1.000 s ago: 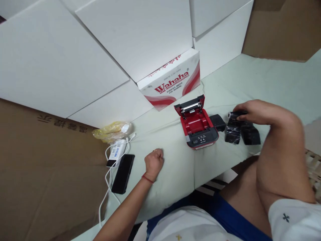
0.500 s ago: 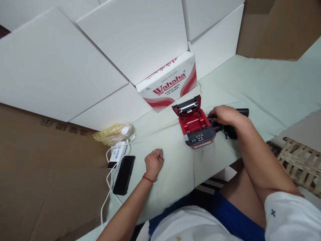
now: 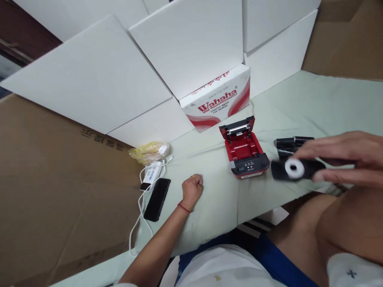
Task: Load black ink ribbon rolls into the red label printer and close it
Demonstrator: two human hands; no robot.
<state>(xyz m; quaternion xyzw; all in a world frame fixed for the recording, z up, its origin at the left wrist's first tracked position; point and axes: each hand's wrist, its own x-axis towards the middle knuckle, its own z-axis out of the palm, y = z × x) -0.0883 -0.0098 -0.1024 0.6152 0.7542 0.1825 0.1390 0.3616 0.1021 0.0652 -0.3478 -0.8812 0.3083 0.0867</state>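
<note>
My left hand (image 3: 192,188) rests on the table as a closed fist, with a red string round the wrist. At the right, my right hand (image 3: 347,157) has a paper roll (image 3: 295,168) between thumb and fingers. The roll has a black wrapping and a white end with a dark core hole; motion blurs it. Further in lie more black-wrapped rolls (image 3: 289,144), partly behind the hand. Left of the held roll stands a small red and black label printer (image 3: 248,153), its lid raised and the red bay inside bare.
A Wahaha carton (image 3: 220,101) stands behind the printer against white panels (image 3: 194,44). Left of my fist lie a black phone (image 3: 157,199), a white cable (image 3: 140,213), a small white box (image 3: 152,173) and a yellowish plastic bag (image 3: 148,152). Brown cardboard (image 3: 60,187) borders the left.
My right hand has moved right and nearer from beside the printer, lifting a black-wrapped paper roll. The view has shifted a little; my left fist stays on the table.
</note>
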